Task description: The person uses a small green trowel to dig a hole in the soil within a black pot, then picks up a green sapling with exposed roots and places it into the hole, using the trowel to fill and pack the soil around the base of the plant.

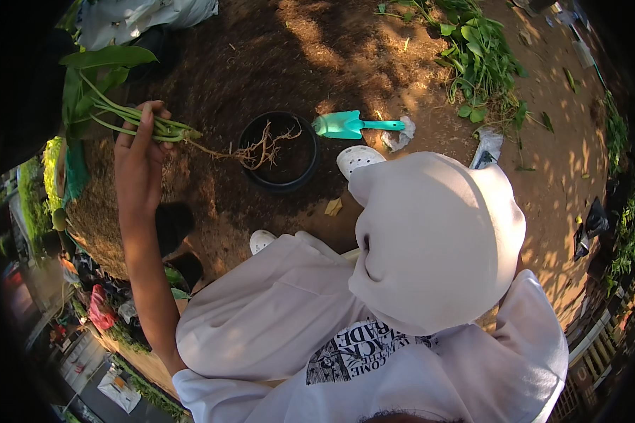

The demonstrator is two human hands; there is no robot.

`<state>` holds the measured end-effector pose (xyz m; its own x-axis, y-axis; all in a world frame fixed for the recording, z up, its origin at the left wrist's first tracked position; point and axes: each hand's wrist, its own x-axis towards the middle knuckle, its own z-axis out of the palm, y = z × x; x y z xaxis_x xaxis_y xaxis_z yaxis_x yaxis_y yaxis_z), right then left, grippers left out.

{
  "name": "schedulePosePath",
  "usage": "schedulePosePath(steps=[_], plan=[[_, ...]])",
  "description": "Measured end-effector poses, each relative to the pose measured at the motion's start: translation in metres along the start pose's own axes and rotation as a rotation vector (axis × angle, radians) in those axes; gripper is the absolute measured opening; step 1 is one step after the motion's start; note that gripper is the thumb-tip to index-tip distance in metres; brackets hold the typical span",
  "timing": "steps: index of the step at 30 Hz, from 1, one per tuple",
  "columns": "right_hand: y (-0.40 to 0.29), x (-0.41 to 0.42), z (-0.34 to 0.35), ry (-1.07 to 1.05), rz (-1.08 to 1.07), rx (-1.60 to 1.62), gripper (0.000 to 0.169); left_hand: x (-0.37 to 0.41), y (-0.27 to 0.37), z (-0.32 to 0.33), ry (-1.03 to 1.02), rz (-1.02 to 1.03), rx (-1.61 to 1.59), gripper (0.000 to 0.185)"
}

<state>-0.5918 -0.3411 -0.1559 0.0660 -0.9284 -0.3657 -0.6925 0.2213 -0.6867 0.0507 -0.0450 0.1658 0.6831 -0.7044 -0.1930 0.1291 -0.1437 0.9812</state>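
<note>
My left hand [140, 158] grips a leafy green plant [177, 131] by the base of its bundled stems. Its broad leaves [108, 57] point up and left, while its bare brown roots [264, 150] stretch right over a round black plastic pot [286, 186]. Dark soil shows inside the pot. Just right of the rim lies a turquoise hand trowel [344, 125], its blade towards the pot. My right hand is out of view; the right sleeve [532, 312] runs behind my raised knee [434, 238].
A heap of uprooted green plants [476, 58] lies at the upper right. Crumpled plastic [400, 135] is by the trowel's handle, and a white sack [143, 18] at the upper left. Dark pots [174, 227] stand below my left forearm. My white clogs [357, 158] rest on bare earth.
</note>
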Motion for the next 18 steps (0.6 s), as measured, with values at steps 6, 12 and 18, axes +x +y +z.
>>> schedulePosePath(steps=[6, 12, 18], plan=[[-0.273, -0.176, 0.023, -0.106, -0.339, -0.180, 0.045, -0.015, -0.007, -0.018, 0.042, -0.026, -0.031, 0.029], [-0.467, -0.280, 0.036, -0.239, -0.656, -0.424, 0.027, -0.016, -0.015, -0.020, 0.065, 0.000, -0.020, 0.029], [-0.451, -0.287, 0.044, -0.309, -0.475, -0.248, 0.020, -0.016, -0.005, -0.012, 0.010, -0.011, 0.015, 0.028]])
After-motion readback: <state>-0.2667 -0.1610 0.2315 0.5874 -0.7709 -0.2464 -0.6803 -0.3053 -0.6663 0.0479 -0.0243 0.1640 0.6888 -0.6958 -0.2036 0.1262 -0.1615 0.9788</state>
